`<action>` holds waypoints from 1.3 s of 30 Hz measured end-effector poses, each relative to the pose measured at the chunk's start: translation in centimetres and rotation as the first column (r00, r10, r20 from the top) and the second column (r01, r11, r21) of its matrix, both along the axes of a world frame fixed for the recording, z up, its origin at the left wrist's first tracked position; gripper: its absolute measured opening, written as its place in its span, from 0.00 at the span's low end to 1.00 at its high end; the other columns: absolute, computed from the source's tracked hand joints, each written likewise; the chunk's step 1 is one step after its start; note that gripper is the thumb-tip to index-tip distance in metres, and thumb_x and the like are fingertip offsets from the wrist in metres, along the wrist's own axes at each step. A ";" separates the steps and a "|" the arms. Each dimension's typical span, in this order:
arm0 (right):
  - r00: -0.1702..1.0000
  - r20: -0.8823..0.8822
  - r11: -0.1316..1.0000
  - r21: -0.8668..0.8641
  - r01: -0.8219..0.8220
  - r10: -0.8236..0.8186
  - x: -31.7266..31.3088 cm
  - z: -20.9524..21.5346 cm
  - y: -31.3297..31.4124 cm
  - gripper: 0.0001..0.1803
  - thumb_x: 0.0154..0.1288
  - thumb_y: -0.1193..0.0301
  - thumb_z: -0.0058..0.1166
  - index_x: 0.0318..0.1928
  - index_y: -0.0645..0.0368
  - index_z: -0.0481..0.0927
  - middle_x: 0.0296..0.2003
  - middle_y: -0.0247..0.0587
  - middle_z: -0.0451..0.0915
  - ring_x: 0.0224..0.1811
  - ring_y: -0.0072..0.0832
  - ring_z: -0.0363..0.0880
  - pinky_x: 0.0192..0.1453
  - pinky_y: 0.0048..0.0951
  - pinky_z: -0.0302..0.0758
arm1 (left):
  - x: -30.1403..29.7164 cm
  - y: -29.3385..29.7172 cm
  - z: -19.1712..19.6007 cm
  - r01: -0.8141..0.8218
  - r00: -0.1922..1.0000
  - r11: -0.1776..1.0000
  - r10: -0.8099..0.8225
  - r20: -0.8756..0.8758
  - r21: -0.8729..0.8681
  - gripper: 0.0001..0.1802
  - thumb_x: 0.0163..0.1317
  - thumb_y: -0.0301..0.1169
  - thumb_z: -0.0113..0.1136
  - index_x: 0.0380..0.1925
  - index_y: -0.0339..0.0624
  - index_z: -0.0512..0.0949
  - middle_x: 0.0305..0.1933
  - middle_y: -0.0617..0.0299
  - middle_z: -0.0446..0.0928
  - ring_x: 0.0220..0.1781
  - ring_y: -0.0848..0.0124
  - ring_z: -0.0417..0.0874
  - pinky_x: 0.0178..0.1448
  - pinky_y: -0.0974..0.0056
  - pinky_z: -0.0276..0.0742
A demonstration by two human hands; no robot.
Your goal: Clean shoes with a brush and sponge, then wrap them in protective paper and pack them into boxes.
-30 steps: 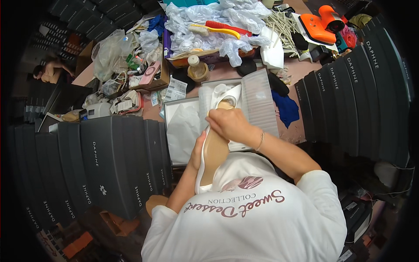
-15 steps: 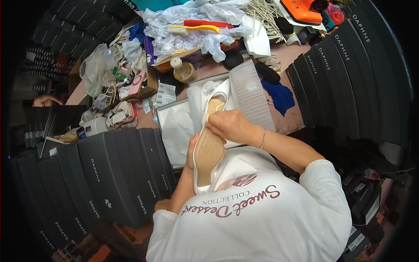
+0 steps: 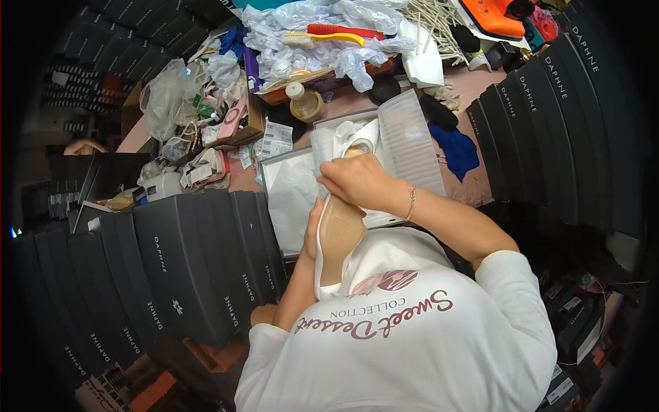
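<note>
A white shoe [image 3: 342, 233] with a beige sole face lies lengthwise in front of my chest, its near end against my shirt. My left hand [image 3: 314, 230] is closed around its left side, most of the fingers hidden beneath. Across the upper middle of the shoe lies my right hand [image 3: 362, 180], fingers pressed together. Whatever those fingertips pinch is hidden. Behind the shoe's far end sits an open shoebox [image 3: 272, 165] lined with white tissue paper [image 3: 288, 199] and a translucent ribbed sheet [image 3: 406, 141].
Dark shoeboxes are stacked at left [image 3: 182, 261] and right [image 3: 556, 130]. Beyond the open box stand a bottle [image 3: 306, 103] and a purple bin [image 3: 252, 72] of crumpled plastic, with a yellow-handled brush [image 3: 336, 39] on top. A blue cloth [image 3: 454, 150] lies to the right.
The whole view has shifted, so most things appear farther right and slightly higher. My right hand has moved a little left and up along the shoe. My left hand keeps its hold.
</note>
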State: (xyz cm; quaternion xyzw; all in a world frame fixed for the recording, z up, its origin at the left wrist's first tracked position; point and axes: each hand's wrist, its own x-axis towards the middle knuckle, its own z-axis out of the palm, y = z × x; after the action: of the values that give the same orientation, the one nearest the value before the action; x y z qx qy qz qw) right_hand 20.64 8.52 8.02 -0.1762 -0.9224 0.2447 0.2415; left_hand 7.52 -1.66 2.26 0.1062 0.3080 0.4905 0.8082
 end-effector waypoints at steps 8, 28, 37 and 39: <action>0.999 0.039 0.999 -0.037 0.006 -0.005 -1.3 0.4 -1.2 0.10 0.56 0.66 0.54 0.26 0.57 0.71 0.17 0.40 0.75 0.17 0.38 0.77 0.22 0.39 0.73 | -1.4 0.1 -1.4 0.002 0.959 0.975 -0.064 0.274 0.222 0.36 0.68 0.55 0.35 0.66 0.41 0.59 0.58 0.53 0.71 0.58 0.62 0.74 0.59 0.58 0.71; 0.973 -0.090 0.951 -0.211 -0.228 0.213 -1.3 -1.9 -5.5 0.07 0.59 0.67 0.56 0.33 0.56 0.75 0.29 0.41 0.71 0.30 0.41 0.74 0.35 0.39 0.72 | -2.9 -1.2 -6.1 -0.372 0.886 0.920 0.392 0.247 -0.125 0.37 0.67 0.58 0.35 0.57 0.34 0.67 0.49 0.47 0.74 0.46 0.59 0.79 0.52 0.57 0.77; 0.981 -0.088 0.941 -0.308 0.139 -0.174 0.6 -2.4 0.7 0.07 0.60 0.69 0.56 0.34 0.59 0.76 0.31 0.45 0.73 0.31 0.44 0.76 0.34 0.37 0.73 | -0.6 0.3 -1.2 -0.130 0.985 0.990 0.122 0.120 0.062 0.33 0.69 0.55 0.31 0.58 0.39 0.67 0.46 0.48 0.77 0.42 0.61 0.82 0.45 0.59 0.80; 0.965 -0.045 0.923 -0.305 0.234 -0.259 1.9 -4.5 3.5 0.07 0.61 0.69 0.56 0.35 0.60 0.78 0.31 0.45 0.74 0.32 0.45 0.76 0.36 0.38 0.73 | 0.5 0.7 0.5 -0.103 0.995 0.995 0.102 0.021 0.002 0.34 0.69 0.56 0.31 0.59 0.38 0.65 0.45 0.47 0.77 0.40 0.60 0.82 0.42 0.60 0.80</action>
State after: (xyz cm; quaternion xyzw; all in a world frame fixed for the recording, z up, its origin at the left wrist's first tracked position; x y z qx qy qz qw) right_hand 22.50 12.05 3.48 -0.3147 -0.8345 0.3555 0.2798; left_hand 7.98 -0.97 2.77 0.0863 0.3041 0.5329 0.7850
